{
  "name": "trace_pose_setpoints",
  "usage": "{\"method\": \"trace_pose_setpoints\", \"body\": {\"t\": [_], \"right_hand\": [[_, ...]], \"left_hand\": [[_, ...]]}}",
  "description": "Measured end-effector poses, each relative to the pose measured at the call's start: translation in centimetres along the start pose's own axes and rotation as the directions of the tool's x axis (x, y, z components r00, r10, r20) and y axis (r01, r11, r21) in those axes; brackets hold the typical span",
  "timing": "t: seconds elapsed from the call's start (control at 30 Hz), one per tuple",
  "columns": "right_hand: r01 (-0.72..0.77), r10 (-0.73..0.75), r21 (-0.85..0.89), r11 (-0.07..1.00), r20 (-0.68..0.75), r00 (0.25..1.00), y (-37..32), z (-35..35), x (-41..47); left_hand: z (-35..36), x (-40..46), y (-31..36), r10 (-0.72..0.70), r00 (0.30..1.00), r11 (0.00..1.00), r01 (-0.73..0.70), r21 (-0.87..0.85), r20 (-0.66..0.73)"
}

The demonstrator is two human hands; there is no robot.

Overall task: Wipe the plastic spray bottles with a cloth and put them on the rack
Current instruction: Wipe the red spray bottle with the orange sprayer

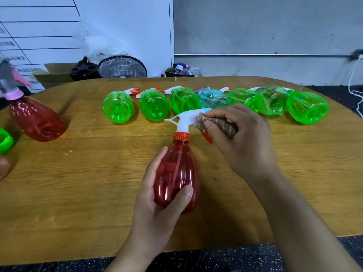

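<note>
My left hand (157, 197) grips the body of a red spray bottle (177, 173) above the wooden table (88, 183). The bottle has a white spray head and an orange collar. My right hand (239, 142) pinches a brown cloth (218, 123) against the right side of the spray head. Behind them, a row of several green bottles (117, 108) lies on its side, bases toward me, with one pale blue bottle (213, 99) in the row. No rack is in view.
A second red bottle with a pink collar (37, 118) lies at the left. A green object (5, 140) and another person's fingertip show at the left edge. Bins and a box stand behind the table by the wall. A white cable hangs at the far right.
</note>
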State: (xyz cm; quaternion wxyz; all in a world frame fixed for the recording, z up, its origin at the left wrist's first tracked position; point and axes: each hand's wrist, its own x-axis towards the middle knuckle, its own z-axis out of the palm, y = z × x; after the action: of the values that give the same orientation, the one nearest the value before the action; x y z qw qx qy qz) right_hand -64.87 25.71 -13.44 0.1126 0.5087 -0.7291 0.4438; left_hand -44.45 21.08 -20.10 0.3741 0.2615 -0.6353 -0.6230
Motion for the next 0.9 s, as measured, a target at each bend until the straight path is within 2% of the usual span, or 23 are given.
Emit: {"method": "trace_pose_setpoints", "body": {"t": [0.03, 0.1, 0.17, 0.23, 0.27, 0.33, 0.4, 0.53, 0.63, 0.77, 0.9], "right_hand": [[-0.012, 0.013, -0.008, 1.0, 0.016, 1.0, 0.1, 0.1, 0.0], [-0.057, 0.058, -0.017, 0.998, 0.151, 0.987, 0.4, -0.4, 0.2], [-0.127, 0.118, 0.004, 0.992, 0.328, 0.937, 0.8, -1.4, 0.6], [-0.164, 0.127, 0.061, 0.985, 0.394, 0.91, 1.2, -2.4, 0.9], [-0.178, 0.127, 0.113, 0.978, 0.354, 0.926, 1.2, -2.7, 0.9], [-0.201, 0.169, 0.231, 0.952, 0.153, 0.974, 1.2, -2.7, 0.9], [-0.18, 0.186, 0.238, 0.954, -0.002, 0.983, 1.1, -2.1, 0.9], [-0.176, 0.186, 0.145, 0.974, -0.057, 0.981, 1.7, -0.6, 0.5], [-0.202, 0.223, 0.152, 0.968, -0.134, 0.966, 1.9, -0.5, 0.5], [-0.168, 0.182, 0.187, 0.968, -0.06, 0.981, 1.6, -0.6, 0.4], [-0.155, 0.171, 0.125, 0.98, -0.131, 0.977, 1.6, -0.3, 0.4]], "left_hand": [[0.0, 0.0, 0.0, -0.004, 1.0, 1.0, 0.004, -0.001, -0.003], [0.0, 0.1, 0.1, -0.018, 1.0, 1.0, 0.018, -0.024, -0.018], [-0.1, 0.3, 0.1, -0.032, 0.999, 0.999, 0.03, -0.041, -0.034], [-0.1, 0.3, 0.0, -0.029, 0.999, 0.999, 0.028, -0.031, -0.028], [-0.1, 0.2, -0.2, -0.023, 0.999, 1.0, 0.023, -0.02, -0.022], [-0.1, 0.1, -0.2, -0.013, 1.0, 1.0, 0.013, -0.001, -0.015], [0.0, 0.1, -0.2, -0.003, 1.0, 1.0, 0.003, 0.013, -0.003], [0.2, 0.1, 0.0, 0.026, 0.999, 0.999, -0.027, 0.044, 0.022], [0.2, 0.1, -0.4, 0.038, 0.999, 0.998, -0.039, 0.046, 0.022], [0.3, 0.1, -0.4, 0.046, 0.998, 0.998, -0.047, 0.046, 0.032], [0.2, 0.1, -0.4, 0.047, 0.999, 0.998, -0.047, 0.034, 0.023]]}}
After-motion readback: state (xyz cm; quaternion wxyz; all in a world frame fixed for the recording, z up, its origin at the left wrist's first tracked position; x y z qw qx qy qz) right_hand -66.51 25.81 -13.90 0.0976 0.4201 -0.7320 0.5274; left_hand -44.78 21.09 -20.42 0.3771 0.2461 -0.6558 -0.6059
